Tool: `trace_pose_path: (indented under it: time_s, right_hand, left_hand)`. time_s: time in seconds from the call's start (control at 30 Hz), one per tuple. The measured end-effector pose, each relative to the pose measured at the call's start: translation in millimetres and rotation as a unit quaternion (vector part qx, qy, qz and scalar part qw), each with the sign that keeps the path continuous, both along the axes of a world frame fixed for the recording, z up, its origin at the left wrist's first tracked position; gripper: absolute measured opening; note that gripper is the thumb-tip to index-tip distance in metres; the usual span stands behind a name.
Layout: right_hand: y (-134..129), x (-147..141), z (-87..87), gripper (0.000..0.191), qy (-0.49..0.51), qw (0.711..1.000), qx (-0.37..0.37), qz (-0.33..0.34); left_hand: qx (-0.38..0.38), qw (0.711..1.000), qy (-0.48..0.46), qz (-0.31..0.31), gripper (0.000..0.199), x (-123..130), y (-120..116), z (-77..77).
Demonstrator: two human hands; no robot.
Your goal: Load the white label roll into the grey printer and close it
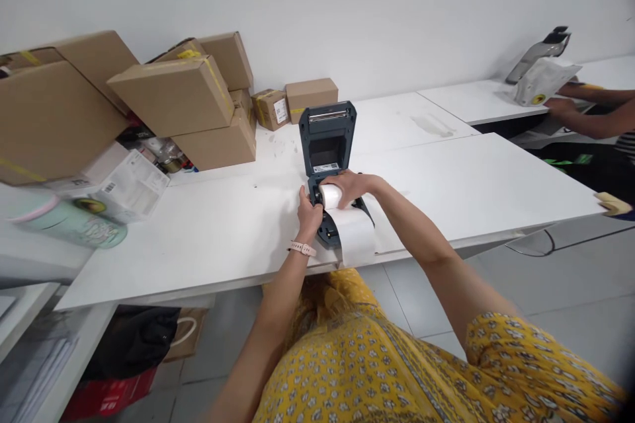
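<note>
A dark grey label printer [327, 132] stands on the white table near its front edge, its lid tipped up and back. In its bay sits a white paper roll [330, 196], and a loose strip of label paper [356, 234] runs from it over the front of the printer. My right hand [351, 186] is closed around the roll from above. At the printer's left side, my left hand [309, 213] grips the edge of the base, with its thumb by the roll's left end. The far end of the roll is hidden by my right hand.
Cardboard boxes [169, 96] are stacked at the left, with a white box [131, 188] and a mint bottle [69, 221] before them. Small boxes [312, 96] stand by the wall. At far right, another person's hands [568, 112] are near a white pouch [543, 82].
</note>
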State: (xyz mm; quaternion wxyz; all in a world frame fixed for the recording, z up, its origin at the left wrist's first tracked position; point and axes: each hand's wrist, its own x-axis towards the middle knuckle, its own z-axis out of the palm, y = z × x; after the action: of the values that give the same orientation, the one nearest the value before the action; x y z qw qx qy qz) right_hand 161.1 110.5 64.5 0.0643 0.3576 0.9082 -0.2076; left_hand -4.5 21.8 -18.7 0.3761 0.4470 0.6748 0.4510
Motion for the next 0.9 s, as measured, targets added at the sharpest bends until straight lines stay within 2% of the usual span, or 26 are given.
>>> trace_pose_path:
  time_s: [0.07, 0.13, 0.17, 0.23, 0.3, 0.4, 0.5, 0.57, 0.63, 0.7, 0.77, 0.83, 0.9]
  right_hand:
    - [-11.6, 30.5, 8.4, 0.095, 0.132, 0.990, -0.048, 0.009]
    - [-29.2, 65.7, 10.7, 0.094, 0.268, 0.961, -0.069, 0.008]
    - [-39.7, 82.5, 8.4, 0.095, 0.320, 0.945, -0.072, -0.013]
    - [-62.2, 110.5, -4.2, 0.094, 0.404, 0.907, -0.085, -0.086]
    - [-82.9, 127.6, -25.7, 0.090, 0.456, 0.869, -0.089, -0.172]
    - [-101.4, 132.5, -65.1, 0.082, 0.472, 0.832, -0.087, -0.278]
    - [-100.1, 118.7, -98.8, 0.079, 0.461, 0.818, -0.099, -0.330]
    - [-91.1, 104.8, -112.9, 0.082, 0.471, 0.805, -0.104, -0.344]
    - [-80.2, 92.9, -119.1, 0.087, 0.494, 0.790, -0.096, -0.352]
    - [-71.6, 89.1, -117.6, 0.090, 0.491, 0.794, -0.065, -0.353]
    - [-67.7, 96.9, -109.5, 0.086, 0.427, 0.833, -0.026, -0.351]
    - [-66.6, 114.0, -96.2, 0.073, 0.336, 0.872, 0.015, -0.356]
    - [-62.5, 132.2, -79.7, 0.053, 0.300, 0.883, 0.054, -0.357]
  left_hand:
    - [0.003, 1.000, -0.005, -0.002, 0.095, -0.2, -0.8, -1.3]
    - [0.006, 1.000, -0.010, -0.005, 0.094, 0.0, -1.5, -2.5]
    - [0.009, 1.000, -0.011, -0.004, 0.093, 0.2, -1.6, -3.0]
    - [0.010, 1.000, -0.013, -0.002, 0.092, 0.6, -1.5, -4.0]
    - [0.010, 1.000, -0.018, 0.004, 0.091, 0.8, -0.8, -5.2]
    - [0.014, 0.999, -0.030, 0.009, 0.091, 0.8, 0.7, -7.4]
    - [0.013, 0.999, -0.038, 0.009, 0.092, 0.5, 1.3, -8.2]
    - [0.007, 0.999, -0.038, 0.010, 0.092, 0.5, 0.8, -7.3]
    - [0.005, 0.999, -0.038, 0.010, 0.092, 0.5, -0.2, -5.7]
    - [0.008, 0.999, -0.042, 0.011, 0.091, 0.7, -1.1, -4.3]
    - [0.012, 0.999, -0.047, 0.012, 0.091, 1.0, -1.6, -3.8]
    - [0.012, 0.999, -0.049, 0.014, 0.090, 1.4, -1.5, -4.1]
    - [0.010, 0.999, -0.045, 0.017, 0.089, 1.6, -0.8, -5.1]
